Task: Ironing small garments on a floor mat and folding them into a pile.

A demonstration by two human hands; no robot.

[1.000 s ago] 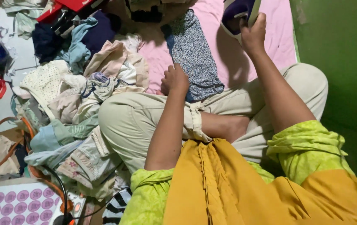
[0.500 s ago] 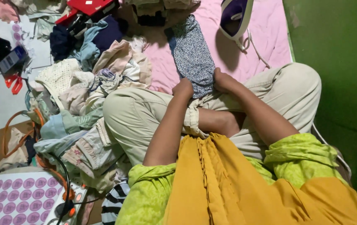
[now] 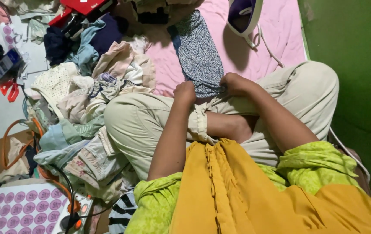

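Head view of a seated person with crossed legs. The left hand (image 3: 184, 92) and right hand (image 3: 234, 83), both at centre frame, are closed on the near edge of a blue-grey patterned cloth (image 3: 197, 54). The cloth lies flat on a pink sheet (image 3: 281, 47), running from the hands up toward the top centre of the frame. The fingers of both hands are curled, pinching the cloth's lower hem just above the knees of the beige trousers (image 3: 142, 125).

An iron (image 3: 242, 15) stands at the top, right of the cloth and apart from it, with its cord (image 3: 268, 45) trailing down over the sheet. A pile of clothes (image 3: 86, 86) fills the left of the frame, touching the left knee. A power strip (image 3: 75, 214) sits at lower left. A green wall (image 3: 350, 52) bounds the right edge.
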